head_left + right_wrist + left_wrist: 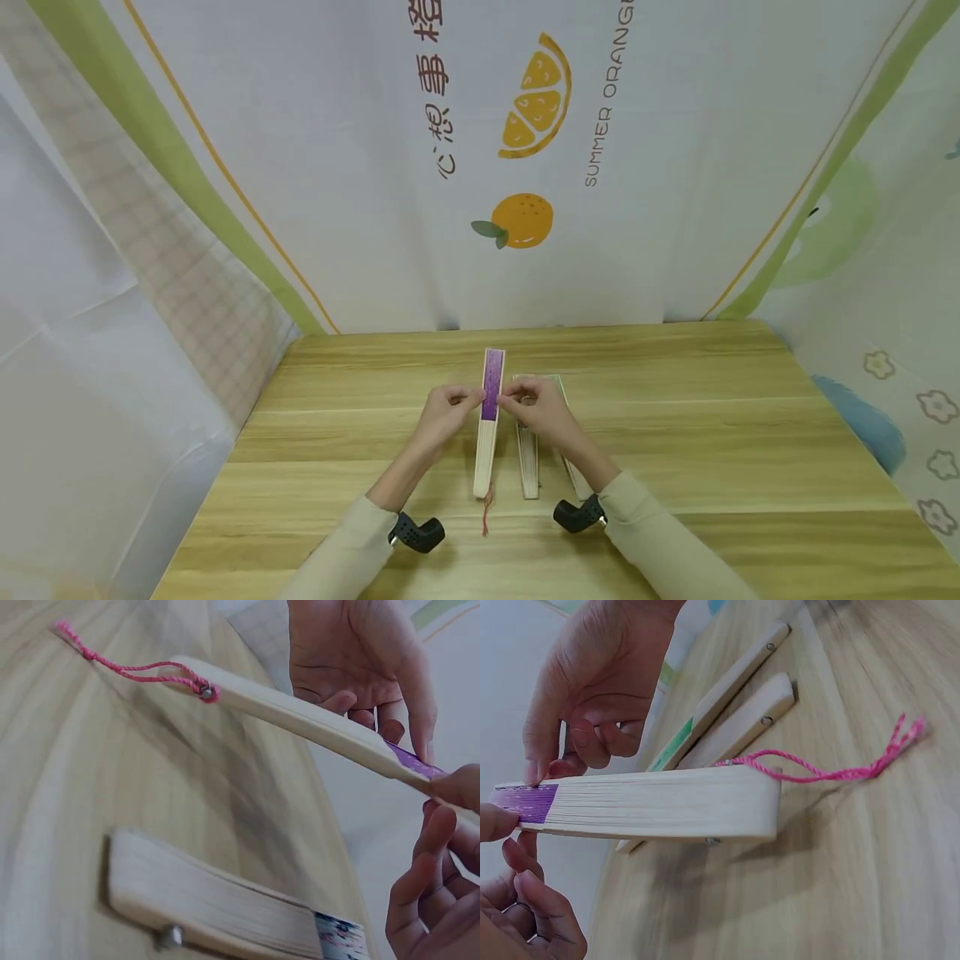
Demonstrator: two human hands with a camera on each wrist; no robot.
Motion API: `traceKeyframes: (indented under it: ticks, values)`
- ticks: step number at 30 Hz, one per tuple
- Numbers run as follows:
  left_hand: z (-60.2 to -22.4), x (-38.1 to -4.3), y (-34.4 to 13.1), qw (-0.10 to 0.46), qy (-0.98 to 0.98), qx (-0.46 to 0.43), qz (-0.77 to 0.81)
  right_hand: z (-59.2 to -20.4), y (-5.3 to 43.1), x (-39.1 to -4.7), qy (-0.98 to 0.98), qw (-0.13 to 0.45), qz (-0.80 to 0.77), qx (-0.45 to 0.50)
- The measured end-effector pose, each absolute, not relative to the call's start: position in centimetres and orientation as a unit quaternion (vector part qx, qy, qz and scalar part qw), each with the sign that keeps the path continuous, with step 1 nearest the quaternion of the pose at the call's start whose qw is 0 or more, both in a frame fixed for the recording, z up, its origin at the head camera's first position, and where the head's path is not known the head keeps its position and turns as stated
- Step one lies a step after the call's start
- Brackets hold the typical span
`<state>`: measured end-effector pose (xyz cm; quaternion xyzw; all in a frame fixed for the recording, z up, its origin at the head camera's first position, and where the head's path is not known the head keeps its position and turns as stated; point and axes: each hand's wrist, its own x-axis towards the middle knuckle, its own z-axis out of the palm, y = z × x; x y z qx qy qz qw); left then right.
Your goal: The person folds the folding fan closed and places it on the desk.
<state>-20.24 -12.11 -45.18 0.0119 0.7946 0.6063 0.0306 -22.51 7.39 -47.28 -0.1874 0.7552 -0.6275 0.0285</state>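
A folded fan (486, 454) with bare pale ribs and a purple paper section is held above the table, fully closed. My left hand (444, 417) pinches its purple part from the left between thumb and fingers. From the other side my right hand (547, 414) pinches the same section. A pink cord loop with a tassel (840, 774) hangs from the rivet end. To the right, partly behind my right hand, lie two more folded fans: one with dark printed paper (217, 889), the other with a green section (676, 744).
The wood-grain table (337, 475) extends on both sides of my hands. A white curtain (360, 208) with orange prints hangs along its back edge. More cloth hangs at the left and right. A black wrist camera (420, 533) sits at my left cuff.
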Motion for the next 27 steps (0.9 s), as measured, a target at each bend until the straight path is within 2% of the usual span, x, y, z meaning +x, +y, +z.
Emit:
traceKeyframes:
  ticks: [11, 27]
  values:
    - [-46.3, -19.7, -13.6, 0.006, 0.801, 0.023, 0.599, -48.1, 5.7, -22.0, 0.802, 0.007, -0.573, -0.166]
    - [-47.4, -20.3, -15.5, 0.01, 0.829, 0.087, 0.553, -48.7, 4.9, -21.9, 0.823, 0.002, -0.543, -0.166]
